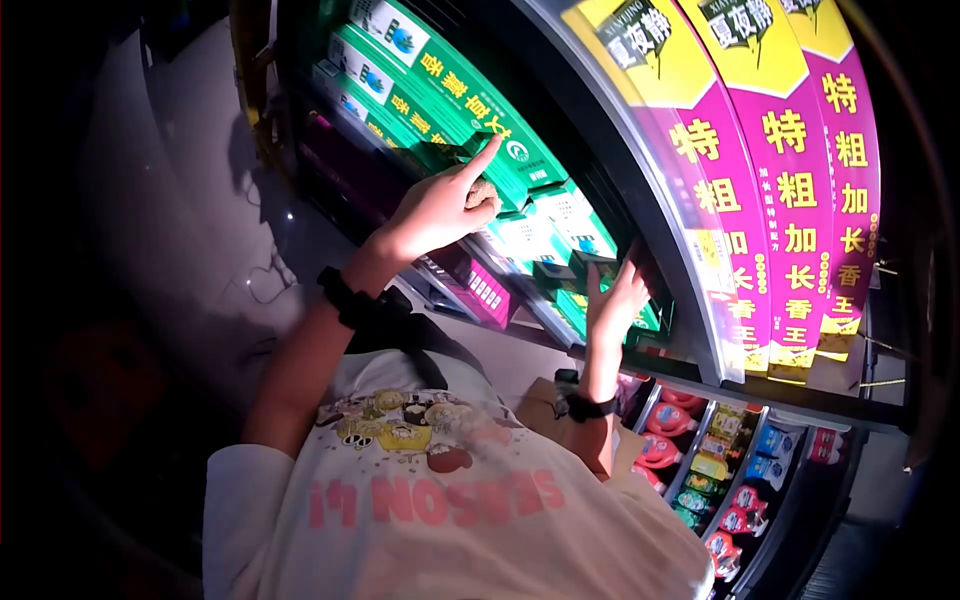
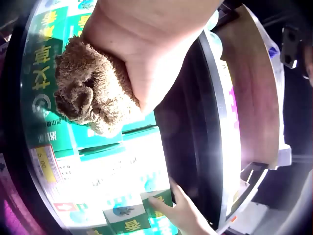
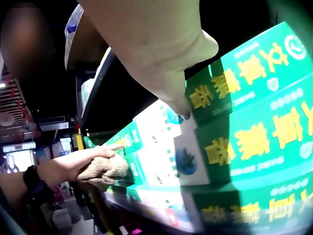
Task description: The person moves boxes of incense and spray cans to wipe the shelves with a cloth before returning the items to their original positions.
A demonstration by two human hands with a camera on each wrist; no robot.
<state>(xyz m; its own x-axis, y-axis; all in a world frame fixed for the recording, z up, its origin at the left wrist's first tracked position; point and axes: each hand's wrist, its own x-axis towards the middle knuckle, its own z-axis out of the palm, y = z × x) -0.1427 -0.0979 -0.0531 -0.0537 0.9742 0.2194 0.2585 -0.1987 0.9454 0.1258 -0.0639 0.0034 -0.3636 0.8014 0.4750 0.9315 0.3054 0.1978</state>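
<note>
In the head view my left hand holds a brown terry cloth over a row of green boxes with yellow characters. Its index finger points out along the boxes. The left wrist view shows the cloth bunched under that hand, lying against the box tops. My right hand is farther right on the same shelf, thumb and fingers extended. In the right wrist view, the tip of a finger is right at the white end of a green box.
Tall purple-and-yellow packages stand on the shelf above, behind its rim. A price label sits on the shelf's front edge. Lower down are racks of small colourful packs. Purple boxes lie below the green ones.
</note>
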